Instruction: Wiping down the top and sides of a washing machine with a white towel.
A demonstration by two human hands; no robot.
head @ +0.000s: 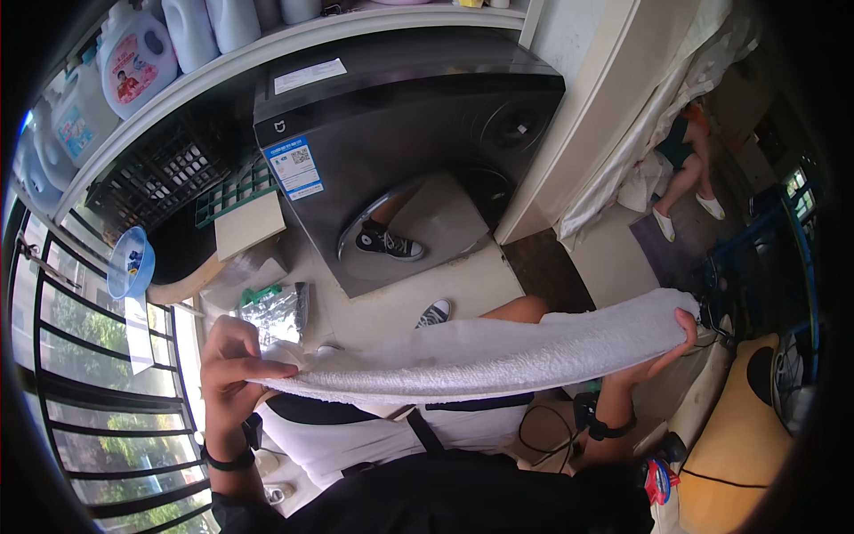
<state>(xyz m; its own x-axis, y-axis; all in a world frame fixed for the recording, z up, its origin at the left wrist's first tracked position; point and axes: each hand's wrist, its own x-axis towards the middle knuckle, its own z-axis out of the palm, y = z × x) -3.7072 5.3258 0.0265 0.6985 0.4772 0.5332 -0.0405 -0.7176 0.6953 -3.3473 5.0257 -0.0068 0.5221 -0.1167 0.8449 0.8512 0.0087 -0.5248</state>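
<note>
A white terry towel (pixel 480 357) is stretched sideways in front of my body, between both hands. My left hand (pixel 237 367) pinches its narrow left end between thumb and fingers. Around the wider right end, my right hand (pixel 667 347) is closed, with the fingers partly hidden behind the cloth. The towel's upper edge bows and its lower edge looks rolled or folded. Beyond it stands a dark front-loading washing machine (pixel 413 133), whose glossy round door (pixel 427 220) reflects a leg and a sneaker.
Detergent bottles (pixel 137 60) line a white shelf (pixel 220 57) behind the washer. A black plastic crate (pixel 160 173) and a blue basin (pixel 130 263) stand at the left, near the barred window (pixel 113 400). A clear plastic bag (pixel 277 314) lies on the floor. Another person's legs (pixel 690 167) show beyond the doorway.
</note>
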